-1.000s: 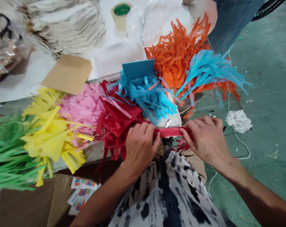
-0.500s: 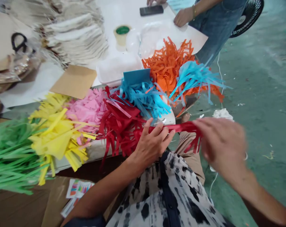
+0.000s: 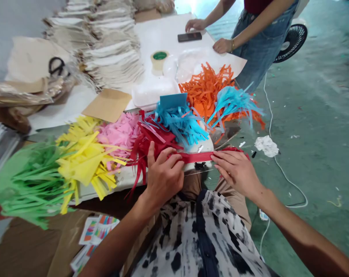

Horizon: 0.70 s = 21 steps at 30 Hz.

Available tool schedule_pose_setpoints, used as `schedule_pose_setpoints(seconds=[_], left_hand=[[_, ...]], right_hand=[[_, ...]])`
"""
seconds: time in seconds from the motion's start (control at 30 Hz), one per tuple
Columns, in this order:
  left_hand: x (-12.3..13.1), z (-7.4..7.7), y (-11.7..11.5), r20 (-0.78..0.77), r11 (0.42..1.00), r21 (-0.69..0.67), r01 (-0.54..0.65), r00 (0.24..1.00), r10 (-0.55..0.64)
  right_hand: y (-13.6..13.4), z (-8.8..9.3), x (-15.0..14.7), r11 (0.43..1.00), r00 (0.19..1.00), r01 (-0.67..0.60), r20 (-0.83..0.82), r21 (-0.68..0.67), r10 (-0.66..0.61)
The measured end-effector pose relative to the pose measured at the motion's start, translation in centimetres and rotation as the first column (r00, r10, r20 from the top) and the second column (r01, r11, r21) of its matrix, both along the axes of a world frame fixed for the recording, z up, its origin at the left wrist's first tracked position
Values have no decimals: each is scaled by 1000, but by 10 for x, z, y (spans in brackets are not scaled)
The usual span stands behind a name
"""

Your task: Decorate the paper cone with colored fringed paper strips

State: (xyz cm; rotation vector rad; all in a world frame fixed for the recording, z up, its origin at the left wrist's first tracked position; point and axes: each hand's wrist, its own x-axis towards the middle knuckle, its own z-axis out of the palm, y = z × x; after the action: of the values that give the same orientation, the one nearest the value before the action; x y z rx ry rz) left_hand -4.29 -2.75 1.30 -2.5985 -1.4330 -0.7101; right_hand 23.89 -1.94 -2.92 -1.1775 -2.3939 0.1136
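Left hand [image 3: 164,175] pressing down with fingers spread on the red paper fringe [image 3: 141,154], beside the white rounded form [image 3: 199,148]; right hand [image 3: 235,173] lying with fingers flat and close together on the red strip [image 3: 197,157], holding it taut across the form, no clear pinch. Risks: thin paper tearing if the stretch gets too hard, strip slipping if finger pressure loosens, narrow cuts creasing or snagging under the hands. Blue fringe [image 3: 182,125] and orange fringe [image 3: 205,94] bunching above it, soft, curling, loosely layered; pink fringe [image 3: 119,132], yellow fringe [image 3: 86,161] and green fringe [image 3: 30,181] fanning out to the left. Farther off, a white plastic tub [image 3: 153,92], a tape roll [image 3: 159,60], a phone [image 3: 189,37], a co-worker's hands [image 3: 222,45] resting on white paper
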Motion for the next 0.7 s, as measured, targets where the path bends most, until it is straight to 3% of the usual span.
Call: schedule_pose_setpoints(seconds=[0.1, 0.2, 0.37, 0.6, 0.7], left_hand=[[21, -4, 10, 24, 990, 19, 137, 990, -137], [38, -19, 24, -27, 968, -88, 235, 971, -238], [38, -33, 33, -44, 964, -147, 221, 972, -230], [34, -35, 32, 28, 974, -124, 188, 982, -186], [29, -34, 31, 49, 980, -146, 134, 991, -128]], right_hand=[[9, 3, 3, 999, 999, -34, -41, -36, 32], [17, 2, 7, 997, 997, -74, -13, -19, 74], [23, 1, 8, 994, 994, -109, 0, 26, 109], [24, 3, 1, 999, 997, 27, 69, 39, -29], [26, 6, 2, 997, 994, 74, 87, -22, -72]])
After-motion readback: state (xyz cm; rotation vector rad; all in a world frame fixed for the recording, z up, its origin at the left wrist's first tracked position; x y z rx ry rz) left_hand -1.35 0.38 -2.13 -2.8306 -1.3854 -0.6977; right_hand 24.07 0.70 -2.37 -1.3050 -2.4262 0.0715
